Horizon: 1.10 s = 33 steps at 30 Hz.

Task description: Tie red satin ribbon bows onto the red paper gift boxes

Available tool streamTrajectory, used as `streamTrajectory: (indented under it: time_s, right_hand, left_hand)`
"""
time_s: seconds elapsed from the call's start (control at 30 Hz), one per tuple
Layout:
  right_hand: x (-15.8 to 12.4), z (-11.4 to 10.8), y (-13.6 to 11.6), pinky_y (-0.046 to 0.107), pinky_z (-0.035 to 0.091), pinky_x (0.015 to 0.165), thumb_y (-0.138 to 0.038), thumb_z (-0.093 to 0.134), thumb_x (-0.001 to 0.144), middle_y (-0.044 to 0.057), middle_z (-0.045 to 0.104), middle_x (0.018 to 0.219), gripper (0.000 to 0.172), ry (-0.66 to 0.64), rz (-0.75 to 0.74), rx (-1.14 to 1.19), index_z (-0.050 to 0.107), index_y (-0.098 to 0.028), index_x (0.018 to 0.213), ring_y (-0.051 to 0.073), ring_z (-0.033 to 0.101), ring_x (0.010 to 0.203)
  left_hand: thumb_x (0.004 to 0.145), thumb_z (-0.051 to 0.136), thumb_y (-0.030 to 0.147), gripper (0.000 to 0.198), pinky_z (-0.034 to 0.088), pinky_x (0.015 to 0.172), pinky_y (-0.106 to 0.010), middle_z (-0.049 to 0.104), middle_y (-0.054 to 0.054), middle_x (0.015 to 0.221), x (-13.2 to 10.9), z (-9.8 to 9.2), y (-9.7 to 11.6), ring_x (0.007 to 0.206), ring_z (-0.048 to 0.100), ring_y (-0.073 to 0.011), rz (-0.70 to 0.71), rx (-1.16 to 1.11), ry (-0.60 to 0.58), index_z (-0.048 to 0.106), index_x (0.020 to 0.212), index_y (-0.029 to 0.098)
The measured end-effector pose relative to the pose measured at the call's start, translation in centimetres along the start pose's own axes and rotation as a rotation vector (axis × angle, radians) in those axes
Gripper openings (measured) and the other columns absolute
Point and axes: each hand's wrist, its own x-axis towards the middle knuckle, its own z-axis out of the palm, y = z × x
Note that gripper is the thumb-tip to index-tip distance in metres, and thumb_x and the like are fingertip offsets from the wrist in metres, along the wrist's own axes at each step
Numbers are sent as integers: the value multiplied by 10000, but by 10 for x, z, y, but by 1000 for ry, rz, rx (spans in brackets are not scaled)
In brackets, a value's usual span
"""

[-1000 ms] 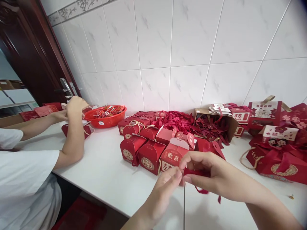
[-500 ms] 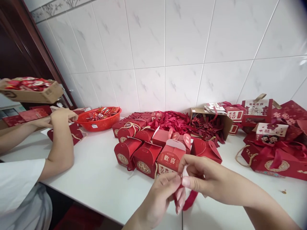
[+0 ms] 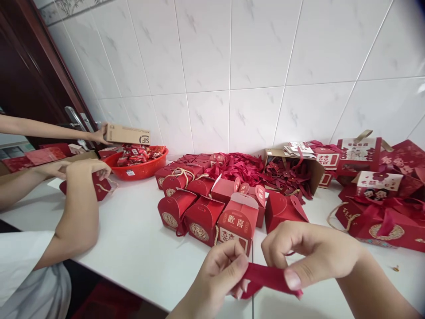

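A dark red ribbon (image 3: 265,275) is stretched between my two hands above the table's near edge. My left hand (image 3: 224,272) pinches one part of it between thumb and fingers, and a loop hangs beneath. At its other end, my right hand (image 3: 308,257) grips the ribbon under the thumb. Just beyond my hands stands a red gift box (image 3: 237,223) with gold characters. Several more red boxes (image 3: 204,219) are grouped to its left and behind, some with twine handles. A plain red box (image 3: 284,210) sits behind my right hand.
Loose ribbons (image 3: 234,168) lie heaped by the wall beside an open carton (image 3: 315,175) of dark red flower shapes. Decorated boxes (image 3: 375,221) stand at right. At left a co-worker's arms (image 3: 78,199) handle a red box; another person's hand (image 3: 101,134) tips a carton (image 3: 128,134) over a red basin (image 3: 137,170).
My hands have moved apart, drawing the ribbon out between them. At left, the carton of red packets has been carried to the basin and tipped, with packets now heaped there.
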Motion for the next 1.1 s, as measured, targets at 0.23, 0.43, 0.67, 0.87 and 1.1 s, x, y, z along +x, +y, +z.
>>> streamTrajectory:
  time_s: [0.23, 0.43, 0.67, 0.87, 1.1]
  right_hand:
    - [-1, 4, 4, 325, 443, 766, -470, 722, 650, 45, 544, 864, 482, 223, -324, 210, 415, -163, 441, 166, 538, 798]
    - [-1, 8, -1, 286, 451, 543, -538, 551, 780, -3, 439, 595, 379, 787, -377, 480, 513, -242, 545, 122, 464, 501]
    - [7, 5, -5, 201, 527, 607, -313, 625, 774, -11, 594, 828, 130, 1162, -501, 574, 685, -305, 889, 86, 555, 636]
    - [-2, -12, -13, 68, 526, 554, -12, 624, 716, 15, 598, 873, 283, 1302, -647, 775, 649, -154, 961, 14, 559, 589]
    - [-21, -21, -20, 47, 480, 431, 47, 490, 786, 30, 571, 829, 280, 1432, -733, 869, 619, -107, 981, 37, 582, 613]
  left_hand:
    - [843, 503, 565, 488, 176, 487, -262, 322, 44, 537, -1, 1, -6, 496, 263, -70, 28, 140, -8, 392, 578, 170]
    - [835, 508, 578, 507, 121, 435, -250, 255, 73, 476, -2, -4, -13, 438, 195, -50, 7, 113, 50, 357, 562, 178]
    - [809, 543, 585, 517, 106, 333, -191, 282, 99, 363, -4, -1, -19, 305, 191, -19, -33, -71, -17, 336, 545, 192]
    - [721, 638, 596, 507, 80, 350, -178, 323, 107, 396, -22, -14, -21, 318, 181, -3, -139, 27, 167, 397, 577, 175]
    - [663, 634, 661, 540, 98, 356, -182, 315, 95, 392, -42, -34, -22, 329, 221, -16, -166, 243, 341, 479, 560, 154]
